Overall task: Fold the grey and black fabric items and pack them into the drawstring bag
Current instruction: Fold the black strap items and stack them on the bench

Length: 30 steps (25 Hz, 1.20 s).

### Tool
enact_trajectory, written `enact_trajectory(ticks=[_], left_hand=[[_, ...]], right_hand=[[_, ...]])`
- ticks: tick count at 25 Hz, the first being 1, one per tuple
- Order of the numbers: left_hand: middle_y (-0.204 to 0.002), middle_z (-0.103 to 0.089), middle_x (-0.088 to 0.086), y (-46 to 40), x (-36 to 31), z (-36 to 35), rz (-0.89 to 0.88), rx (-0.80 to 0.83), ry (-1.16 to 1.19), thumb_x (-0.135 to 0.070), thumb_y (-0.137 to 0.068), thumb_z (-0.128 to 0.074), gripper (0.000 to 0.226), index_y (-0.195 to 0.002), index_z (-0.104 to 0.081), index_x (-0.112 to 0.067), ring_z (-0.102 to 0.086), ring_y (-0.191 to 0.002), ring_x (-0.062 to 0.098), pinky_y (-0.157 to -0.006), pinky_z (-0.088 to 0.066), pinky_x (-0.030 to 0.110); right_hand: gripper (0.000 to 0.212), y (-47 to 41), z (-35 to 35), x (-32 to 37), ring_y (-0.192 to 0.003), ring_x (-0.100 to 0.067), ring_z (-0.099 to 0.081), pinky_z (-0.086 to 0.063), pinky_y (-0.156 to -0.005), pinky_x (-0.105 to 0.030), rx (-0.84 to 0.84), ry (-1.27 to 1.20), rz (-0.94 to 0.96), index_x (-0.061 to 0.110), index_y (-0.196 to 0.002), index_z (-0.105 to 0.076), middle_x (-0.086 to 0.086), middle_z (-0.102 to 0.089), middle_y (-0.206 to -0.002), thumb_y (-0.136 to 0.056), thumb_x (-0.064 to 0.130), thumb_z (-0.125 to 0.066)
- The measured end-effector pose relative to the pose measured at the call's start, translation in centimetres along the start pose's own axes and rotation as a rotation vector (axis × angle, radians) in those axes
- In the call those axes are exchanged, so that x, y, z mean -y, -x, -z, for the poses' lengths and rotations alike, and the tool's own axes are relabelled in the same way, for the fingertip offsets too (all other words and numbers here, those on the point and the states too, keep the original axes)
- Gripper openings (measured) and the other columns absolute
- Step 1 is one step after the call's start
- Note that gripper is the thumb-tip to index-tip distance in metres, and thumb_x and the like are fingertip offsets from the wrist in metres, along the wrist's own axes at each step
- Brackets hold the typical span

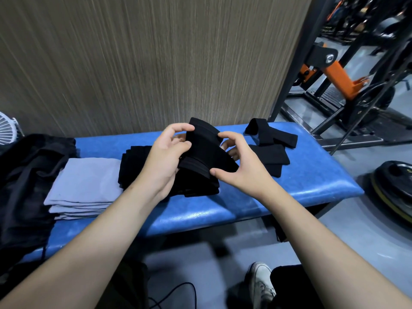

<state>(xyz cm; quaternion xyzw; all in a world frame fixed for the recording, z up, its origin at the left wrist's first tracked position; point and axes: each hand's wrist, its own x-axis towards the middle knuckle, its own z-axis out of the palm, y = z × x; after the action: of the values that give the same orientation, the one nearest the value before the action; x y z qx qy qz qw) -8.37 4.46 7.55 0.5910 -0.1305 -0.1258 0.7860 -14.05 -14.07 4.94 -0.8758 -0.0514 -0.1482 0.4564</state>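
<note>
Left hand, right hand pinching

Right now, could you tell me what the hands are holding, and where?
Both hold one black fabric piece above the black pile: the left hand pinches its left edge, the right hand its right edge and lower corner.

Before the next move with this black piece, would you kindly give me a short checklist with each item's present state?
1. Black piece held by both the left hand and the right hand: ok.
2. Fold finished and flat: not ok, it is held above the black stack.
3. Grey stack squared on the blue bench: ok.
4. Loose black pieces to the right folded: not ok.
5. Drawstring bag open to receive items: cannot tell, it lies crumpled at the left.
</note>
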Motion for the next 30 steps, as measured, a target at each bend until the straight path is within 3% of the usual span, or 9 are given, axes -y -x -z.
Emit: enact_trajectory(ticks=[5,10,13,16,18,21,25,30], left_hand=[[-0.105,-0.068,0.004,-0.2,0.1,-0.3,0.064,-0.014,0.076,0.005,-0.098,-0.043,0.035,-0.114,-0.066,-0.016,-0.069,-0.089,0.01,-0.069,-0.055,0.023],[-0.119,-0.069,0.008,-0.1,0.5,-0.3,0.13,-0.011,0.062,-0.006,-0.095,-0.06,0.031,-0.126,-0.062,-0.014,-0.07,-0.098,0.015,-0.08,-0.057,0.026],[-0.118,-0.069,0.011,0.0,1.0,-0.5,0.145,-0.001,-0.026,-0.009,-0.092,-0.066,0.035,-0.127,-0.06,-0.015,-0.071,-0.097,0.016,-0.076,-0.057,0.025],[-0.126,-0.063,0.011,0.1,1.6,-0.5,0.146,0.019,-0.147,-0.019,-0.089,-0.072,0.032,-0.12,-0.063,-0.024,-0.068,-0.107,0.018,-0.082,-0.055,0.027],[-0.128,-0.058,0.002,0.2,1.8,-0.5,0.118,0.017,-0.263,-0.027,-0.087,-0.075,0.028,-0.112,-0.063,-0.031,-0.066,-0.102,0.011,-0.081,-0.053,0.023],[-0.115,-0.053,-0.003,0.1,1.7,-0.5,0.047,-0.024,-0.421,-0.027,-0.088,-0.073,0.02,-0.104,-0.063,-0.032,-0.055,-0.083,0.004,-0.078,-0.044,0.017],[-0.106,-0.064,0.008,0.3,1.1,-0.9,0.12,0.066,-0.228,-0.016,-0.098,-0.059,0.017,-0.114,-0.062,-0.012,-0.062,-0.085,0.013,-0.077,-0.051,0.024],[-0.101,-0.072,0.005,0.9,0.1,-0.8,0.182,0.206,-0.067,-0.032,-0.099,-0.054,0.038,-0.125,-0.061,-0.005,-0.067,-0.088,0.016,-0.085,-0.054,0.032]], right_hand=[[0.092,0.2,0.0,0.3,-0.109,-0.009,-0.057,-0.043,-0.099,-0.02,0.024,-0.087,-0.031,0.032,-0.15,-0.03,0.01,-0.05,-0.127,-0.077,0.006,-0.081],[0.093,0.4,-0.4,0.9,-0.121,-0.001,-0.051,-0.038,-0.098,-0.012,-0.005,-0.109,0.023,0.027,-0.154,-0.026,0.013,-0.051,-0.138,-0.08,-0.003,-0.075],[0.088,0.4,-0.3,1.1,-0.116,-0.012,-0.058,-0.043,-0.097,-0.016,-0.053,-0.133,0.05,0.026,-0.152,-0.032,0.001,-0.059,-0.13,-0.08,-0.004,-0.074],[0.086,0.6,-0.3,1.4,-0.115,-0.017,-0.06,-0.047,-0.1,-0.027,-0.066,-0.145,0.057,0.027,-0.15,-0.034,0.0,-0.061,-0.126,-0.08,-0.001,-0.074],[0.086,0.7,-0.2,1.5,-0.114,-0.018,-0.06,-0.047,-0.101,-0.027,-0.069,-0.152,0.052,0.028,-0.15,-0.034,0.001,-0.062,-0.123,-0.079,-0.002,-0.072],[0.087,0.7,-0.3,1.6,-0.11,-0.017,-0.06,-0.046,-0.101,-0.027,-0.072,-0.158,0.048,0.028,-0.149,-0.033,0.002,-0.064,-0.114,-0.077,-0.001,-0.072],[0.084,0.7,-0.4,1.7,-0.113,-0.012,-0.059,-0.044,-0.102,-0.022,-0.086,-0.11,0.05,0.025,-0.146,-0.037,0.004,-0.063,-0.113,-0.076,0.008,-0.08],[0.061,0.5,-0.1,1.5,-0.117,-0.006,-0.058,-0.043,-0.102,-0.021,-0.136,-0.034,0.08,0.016,-0.128,-0.054,0.009,-0.063,-0.12,-0.076,0.016,-0.086]])
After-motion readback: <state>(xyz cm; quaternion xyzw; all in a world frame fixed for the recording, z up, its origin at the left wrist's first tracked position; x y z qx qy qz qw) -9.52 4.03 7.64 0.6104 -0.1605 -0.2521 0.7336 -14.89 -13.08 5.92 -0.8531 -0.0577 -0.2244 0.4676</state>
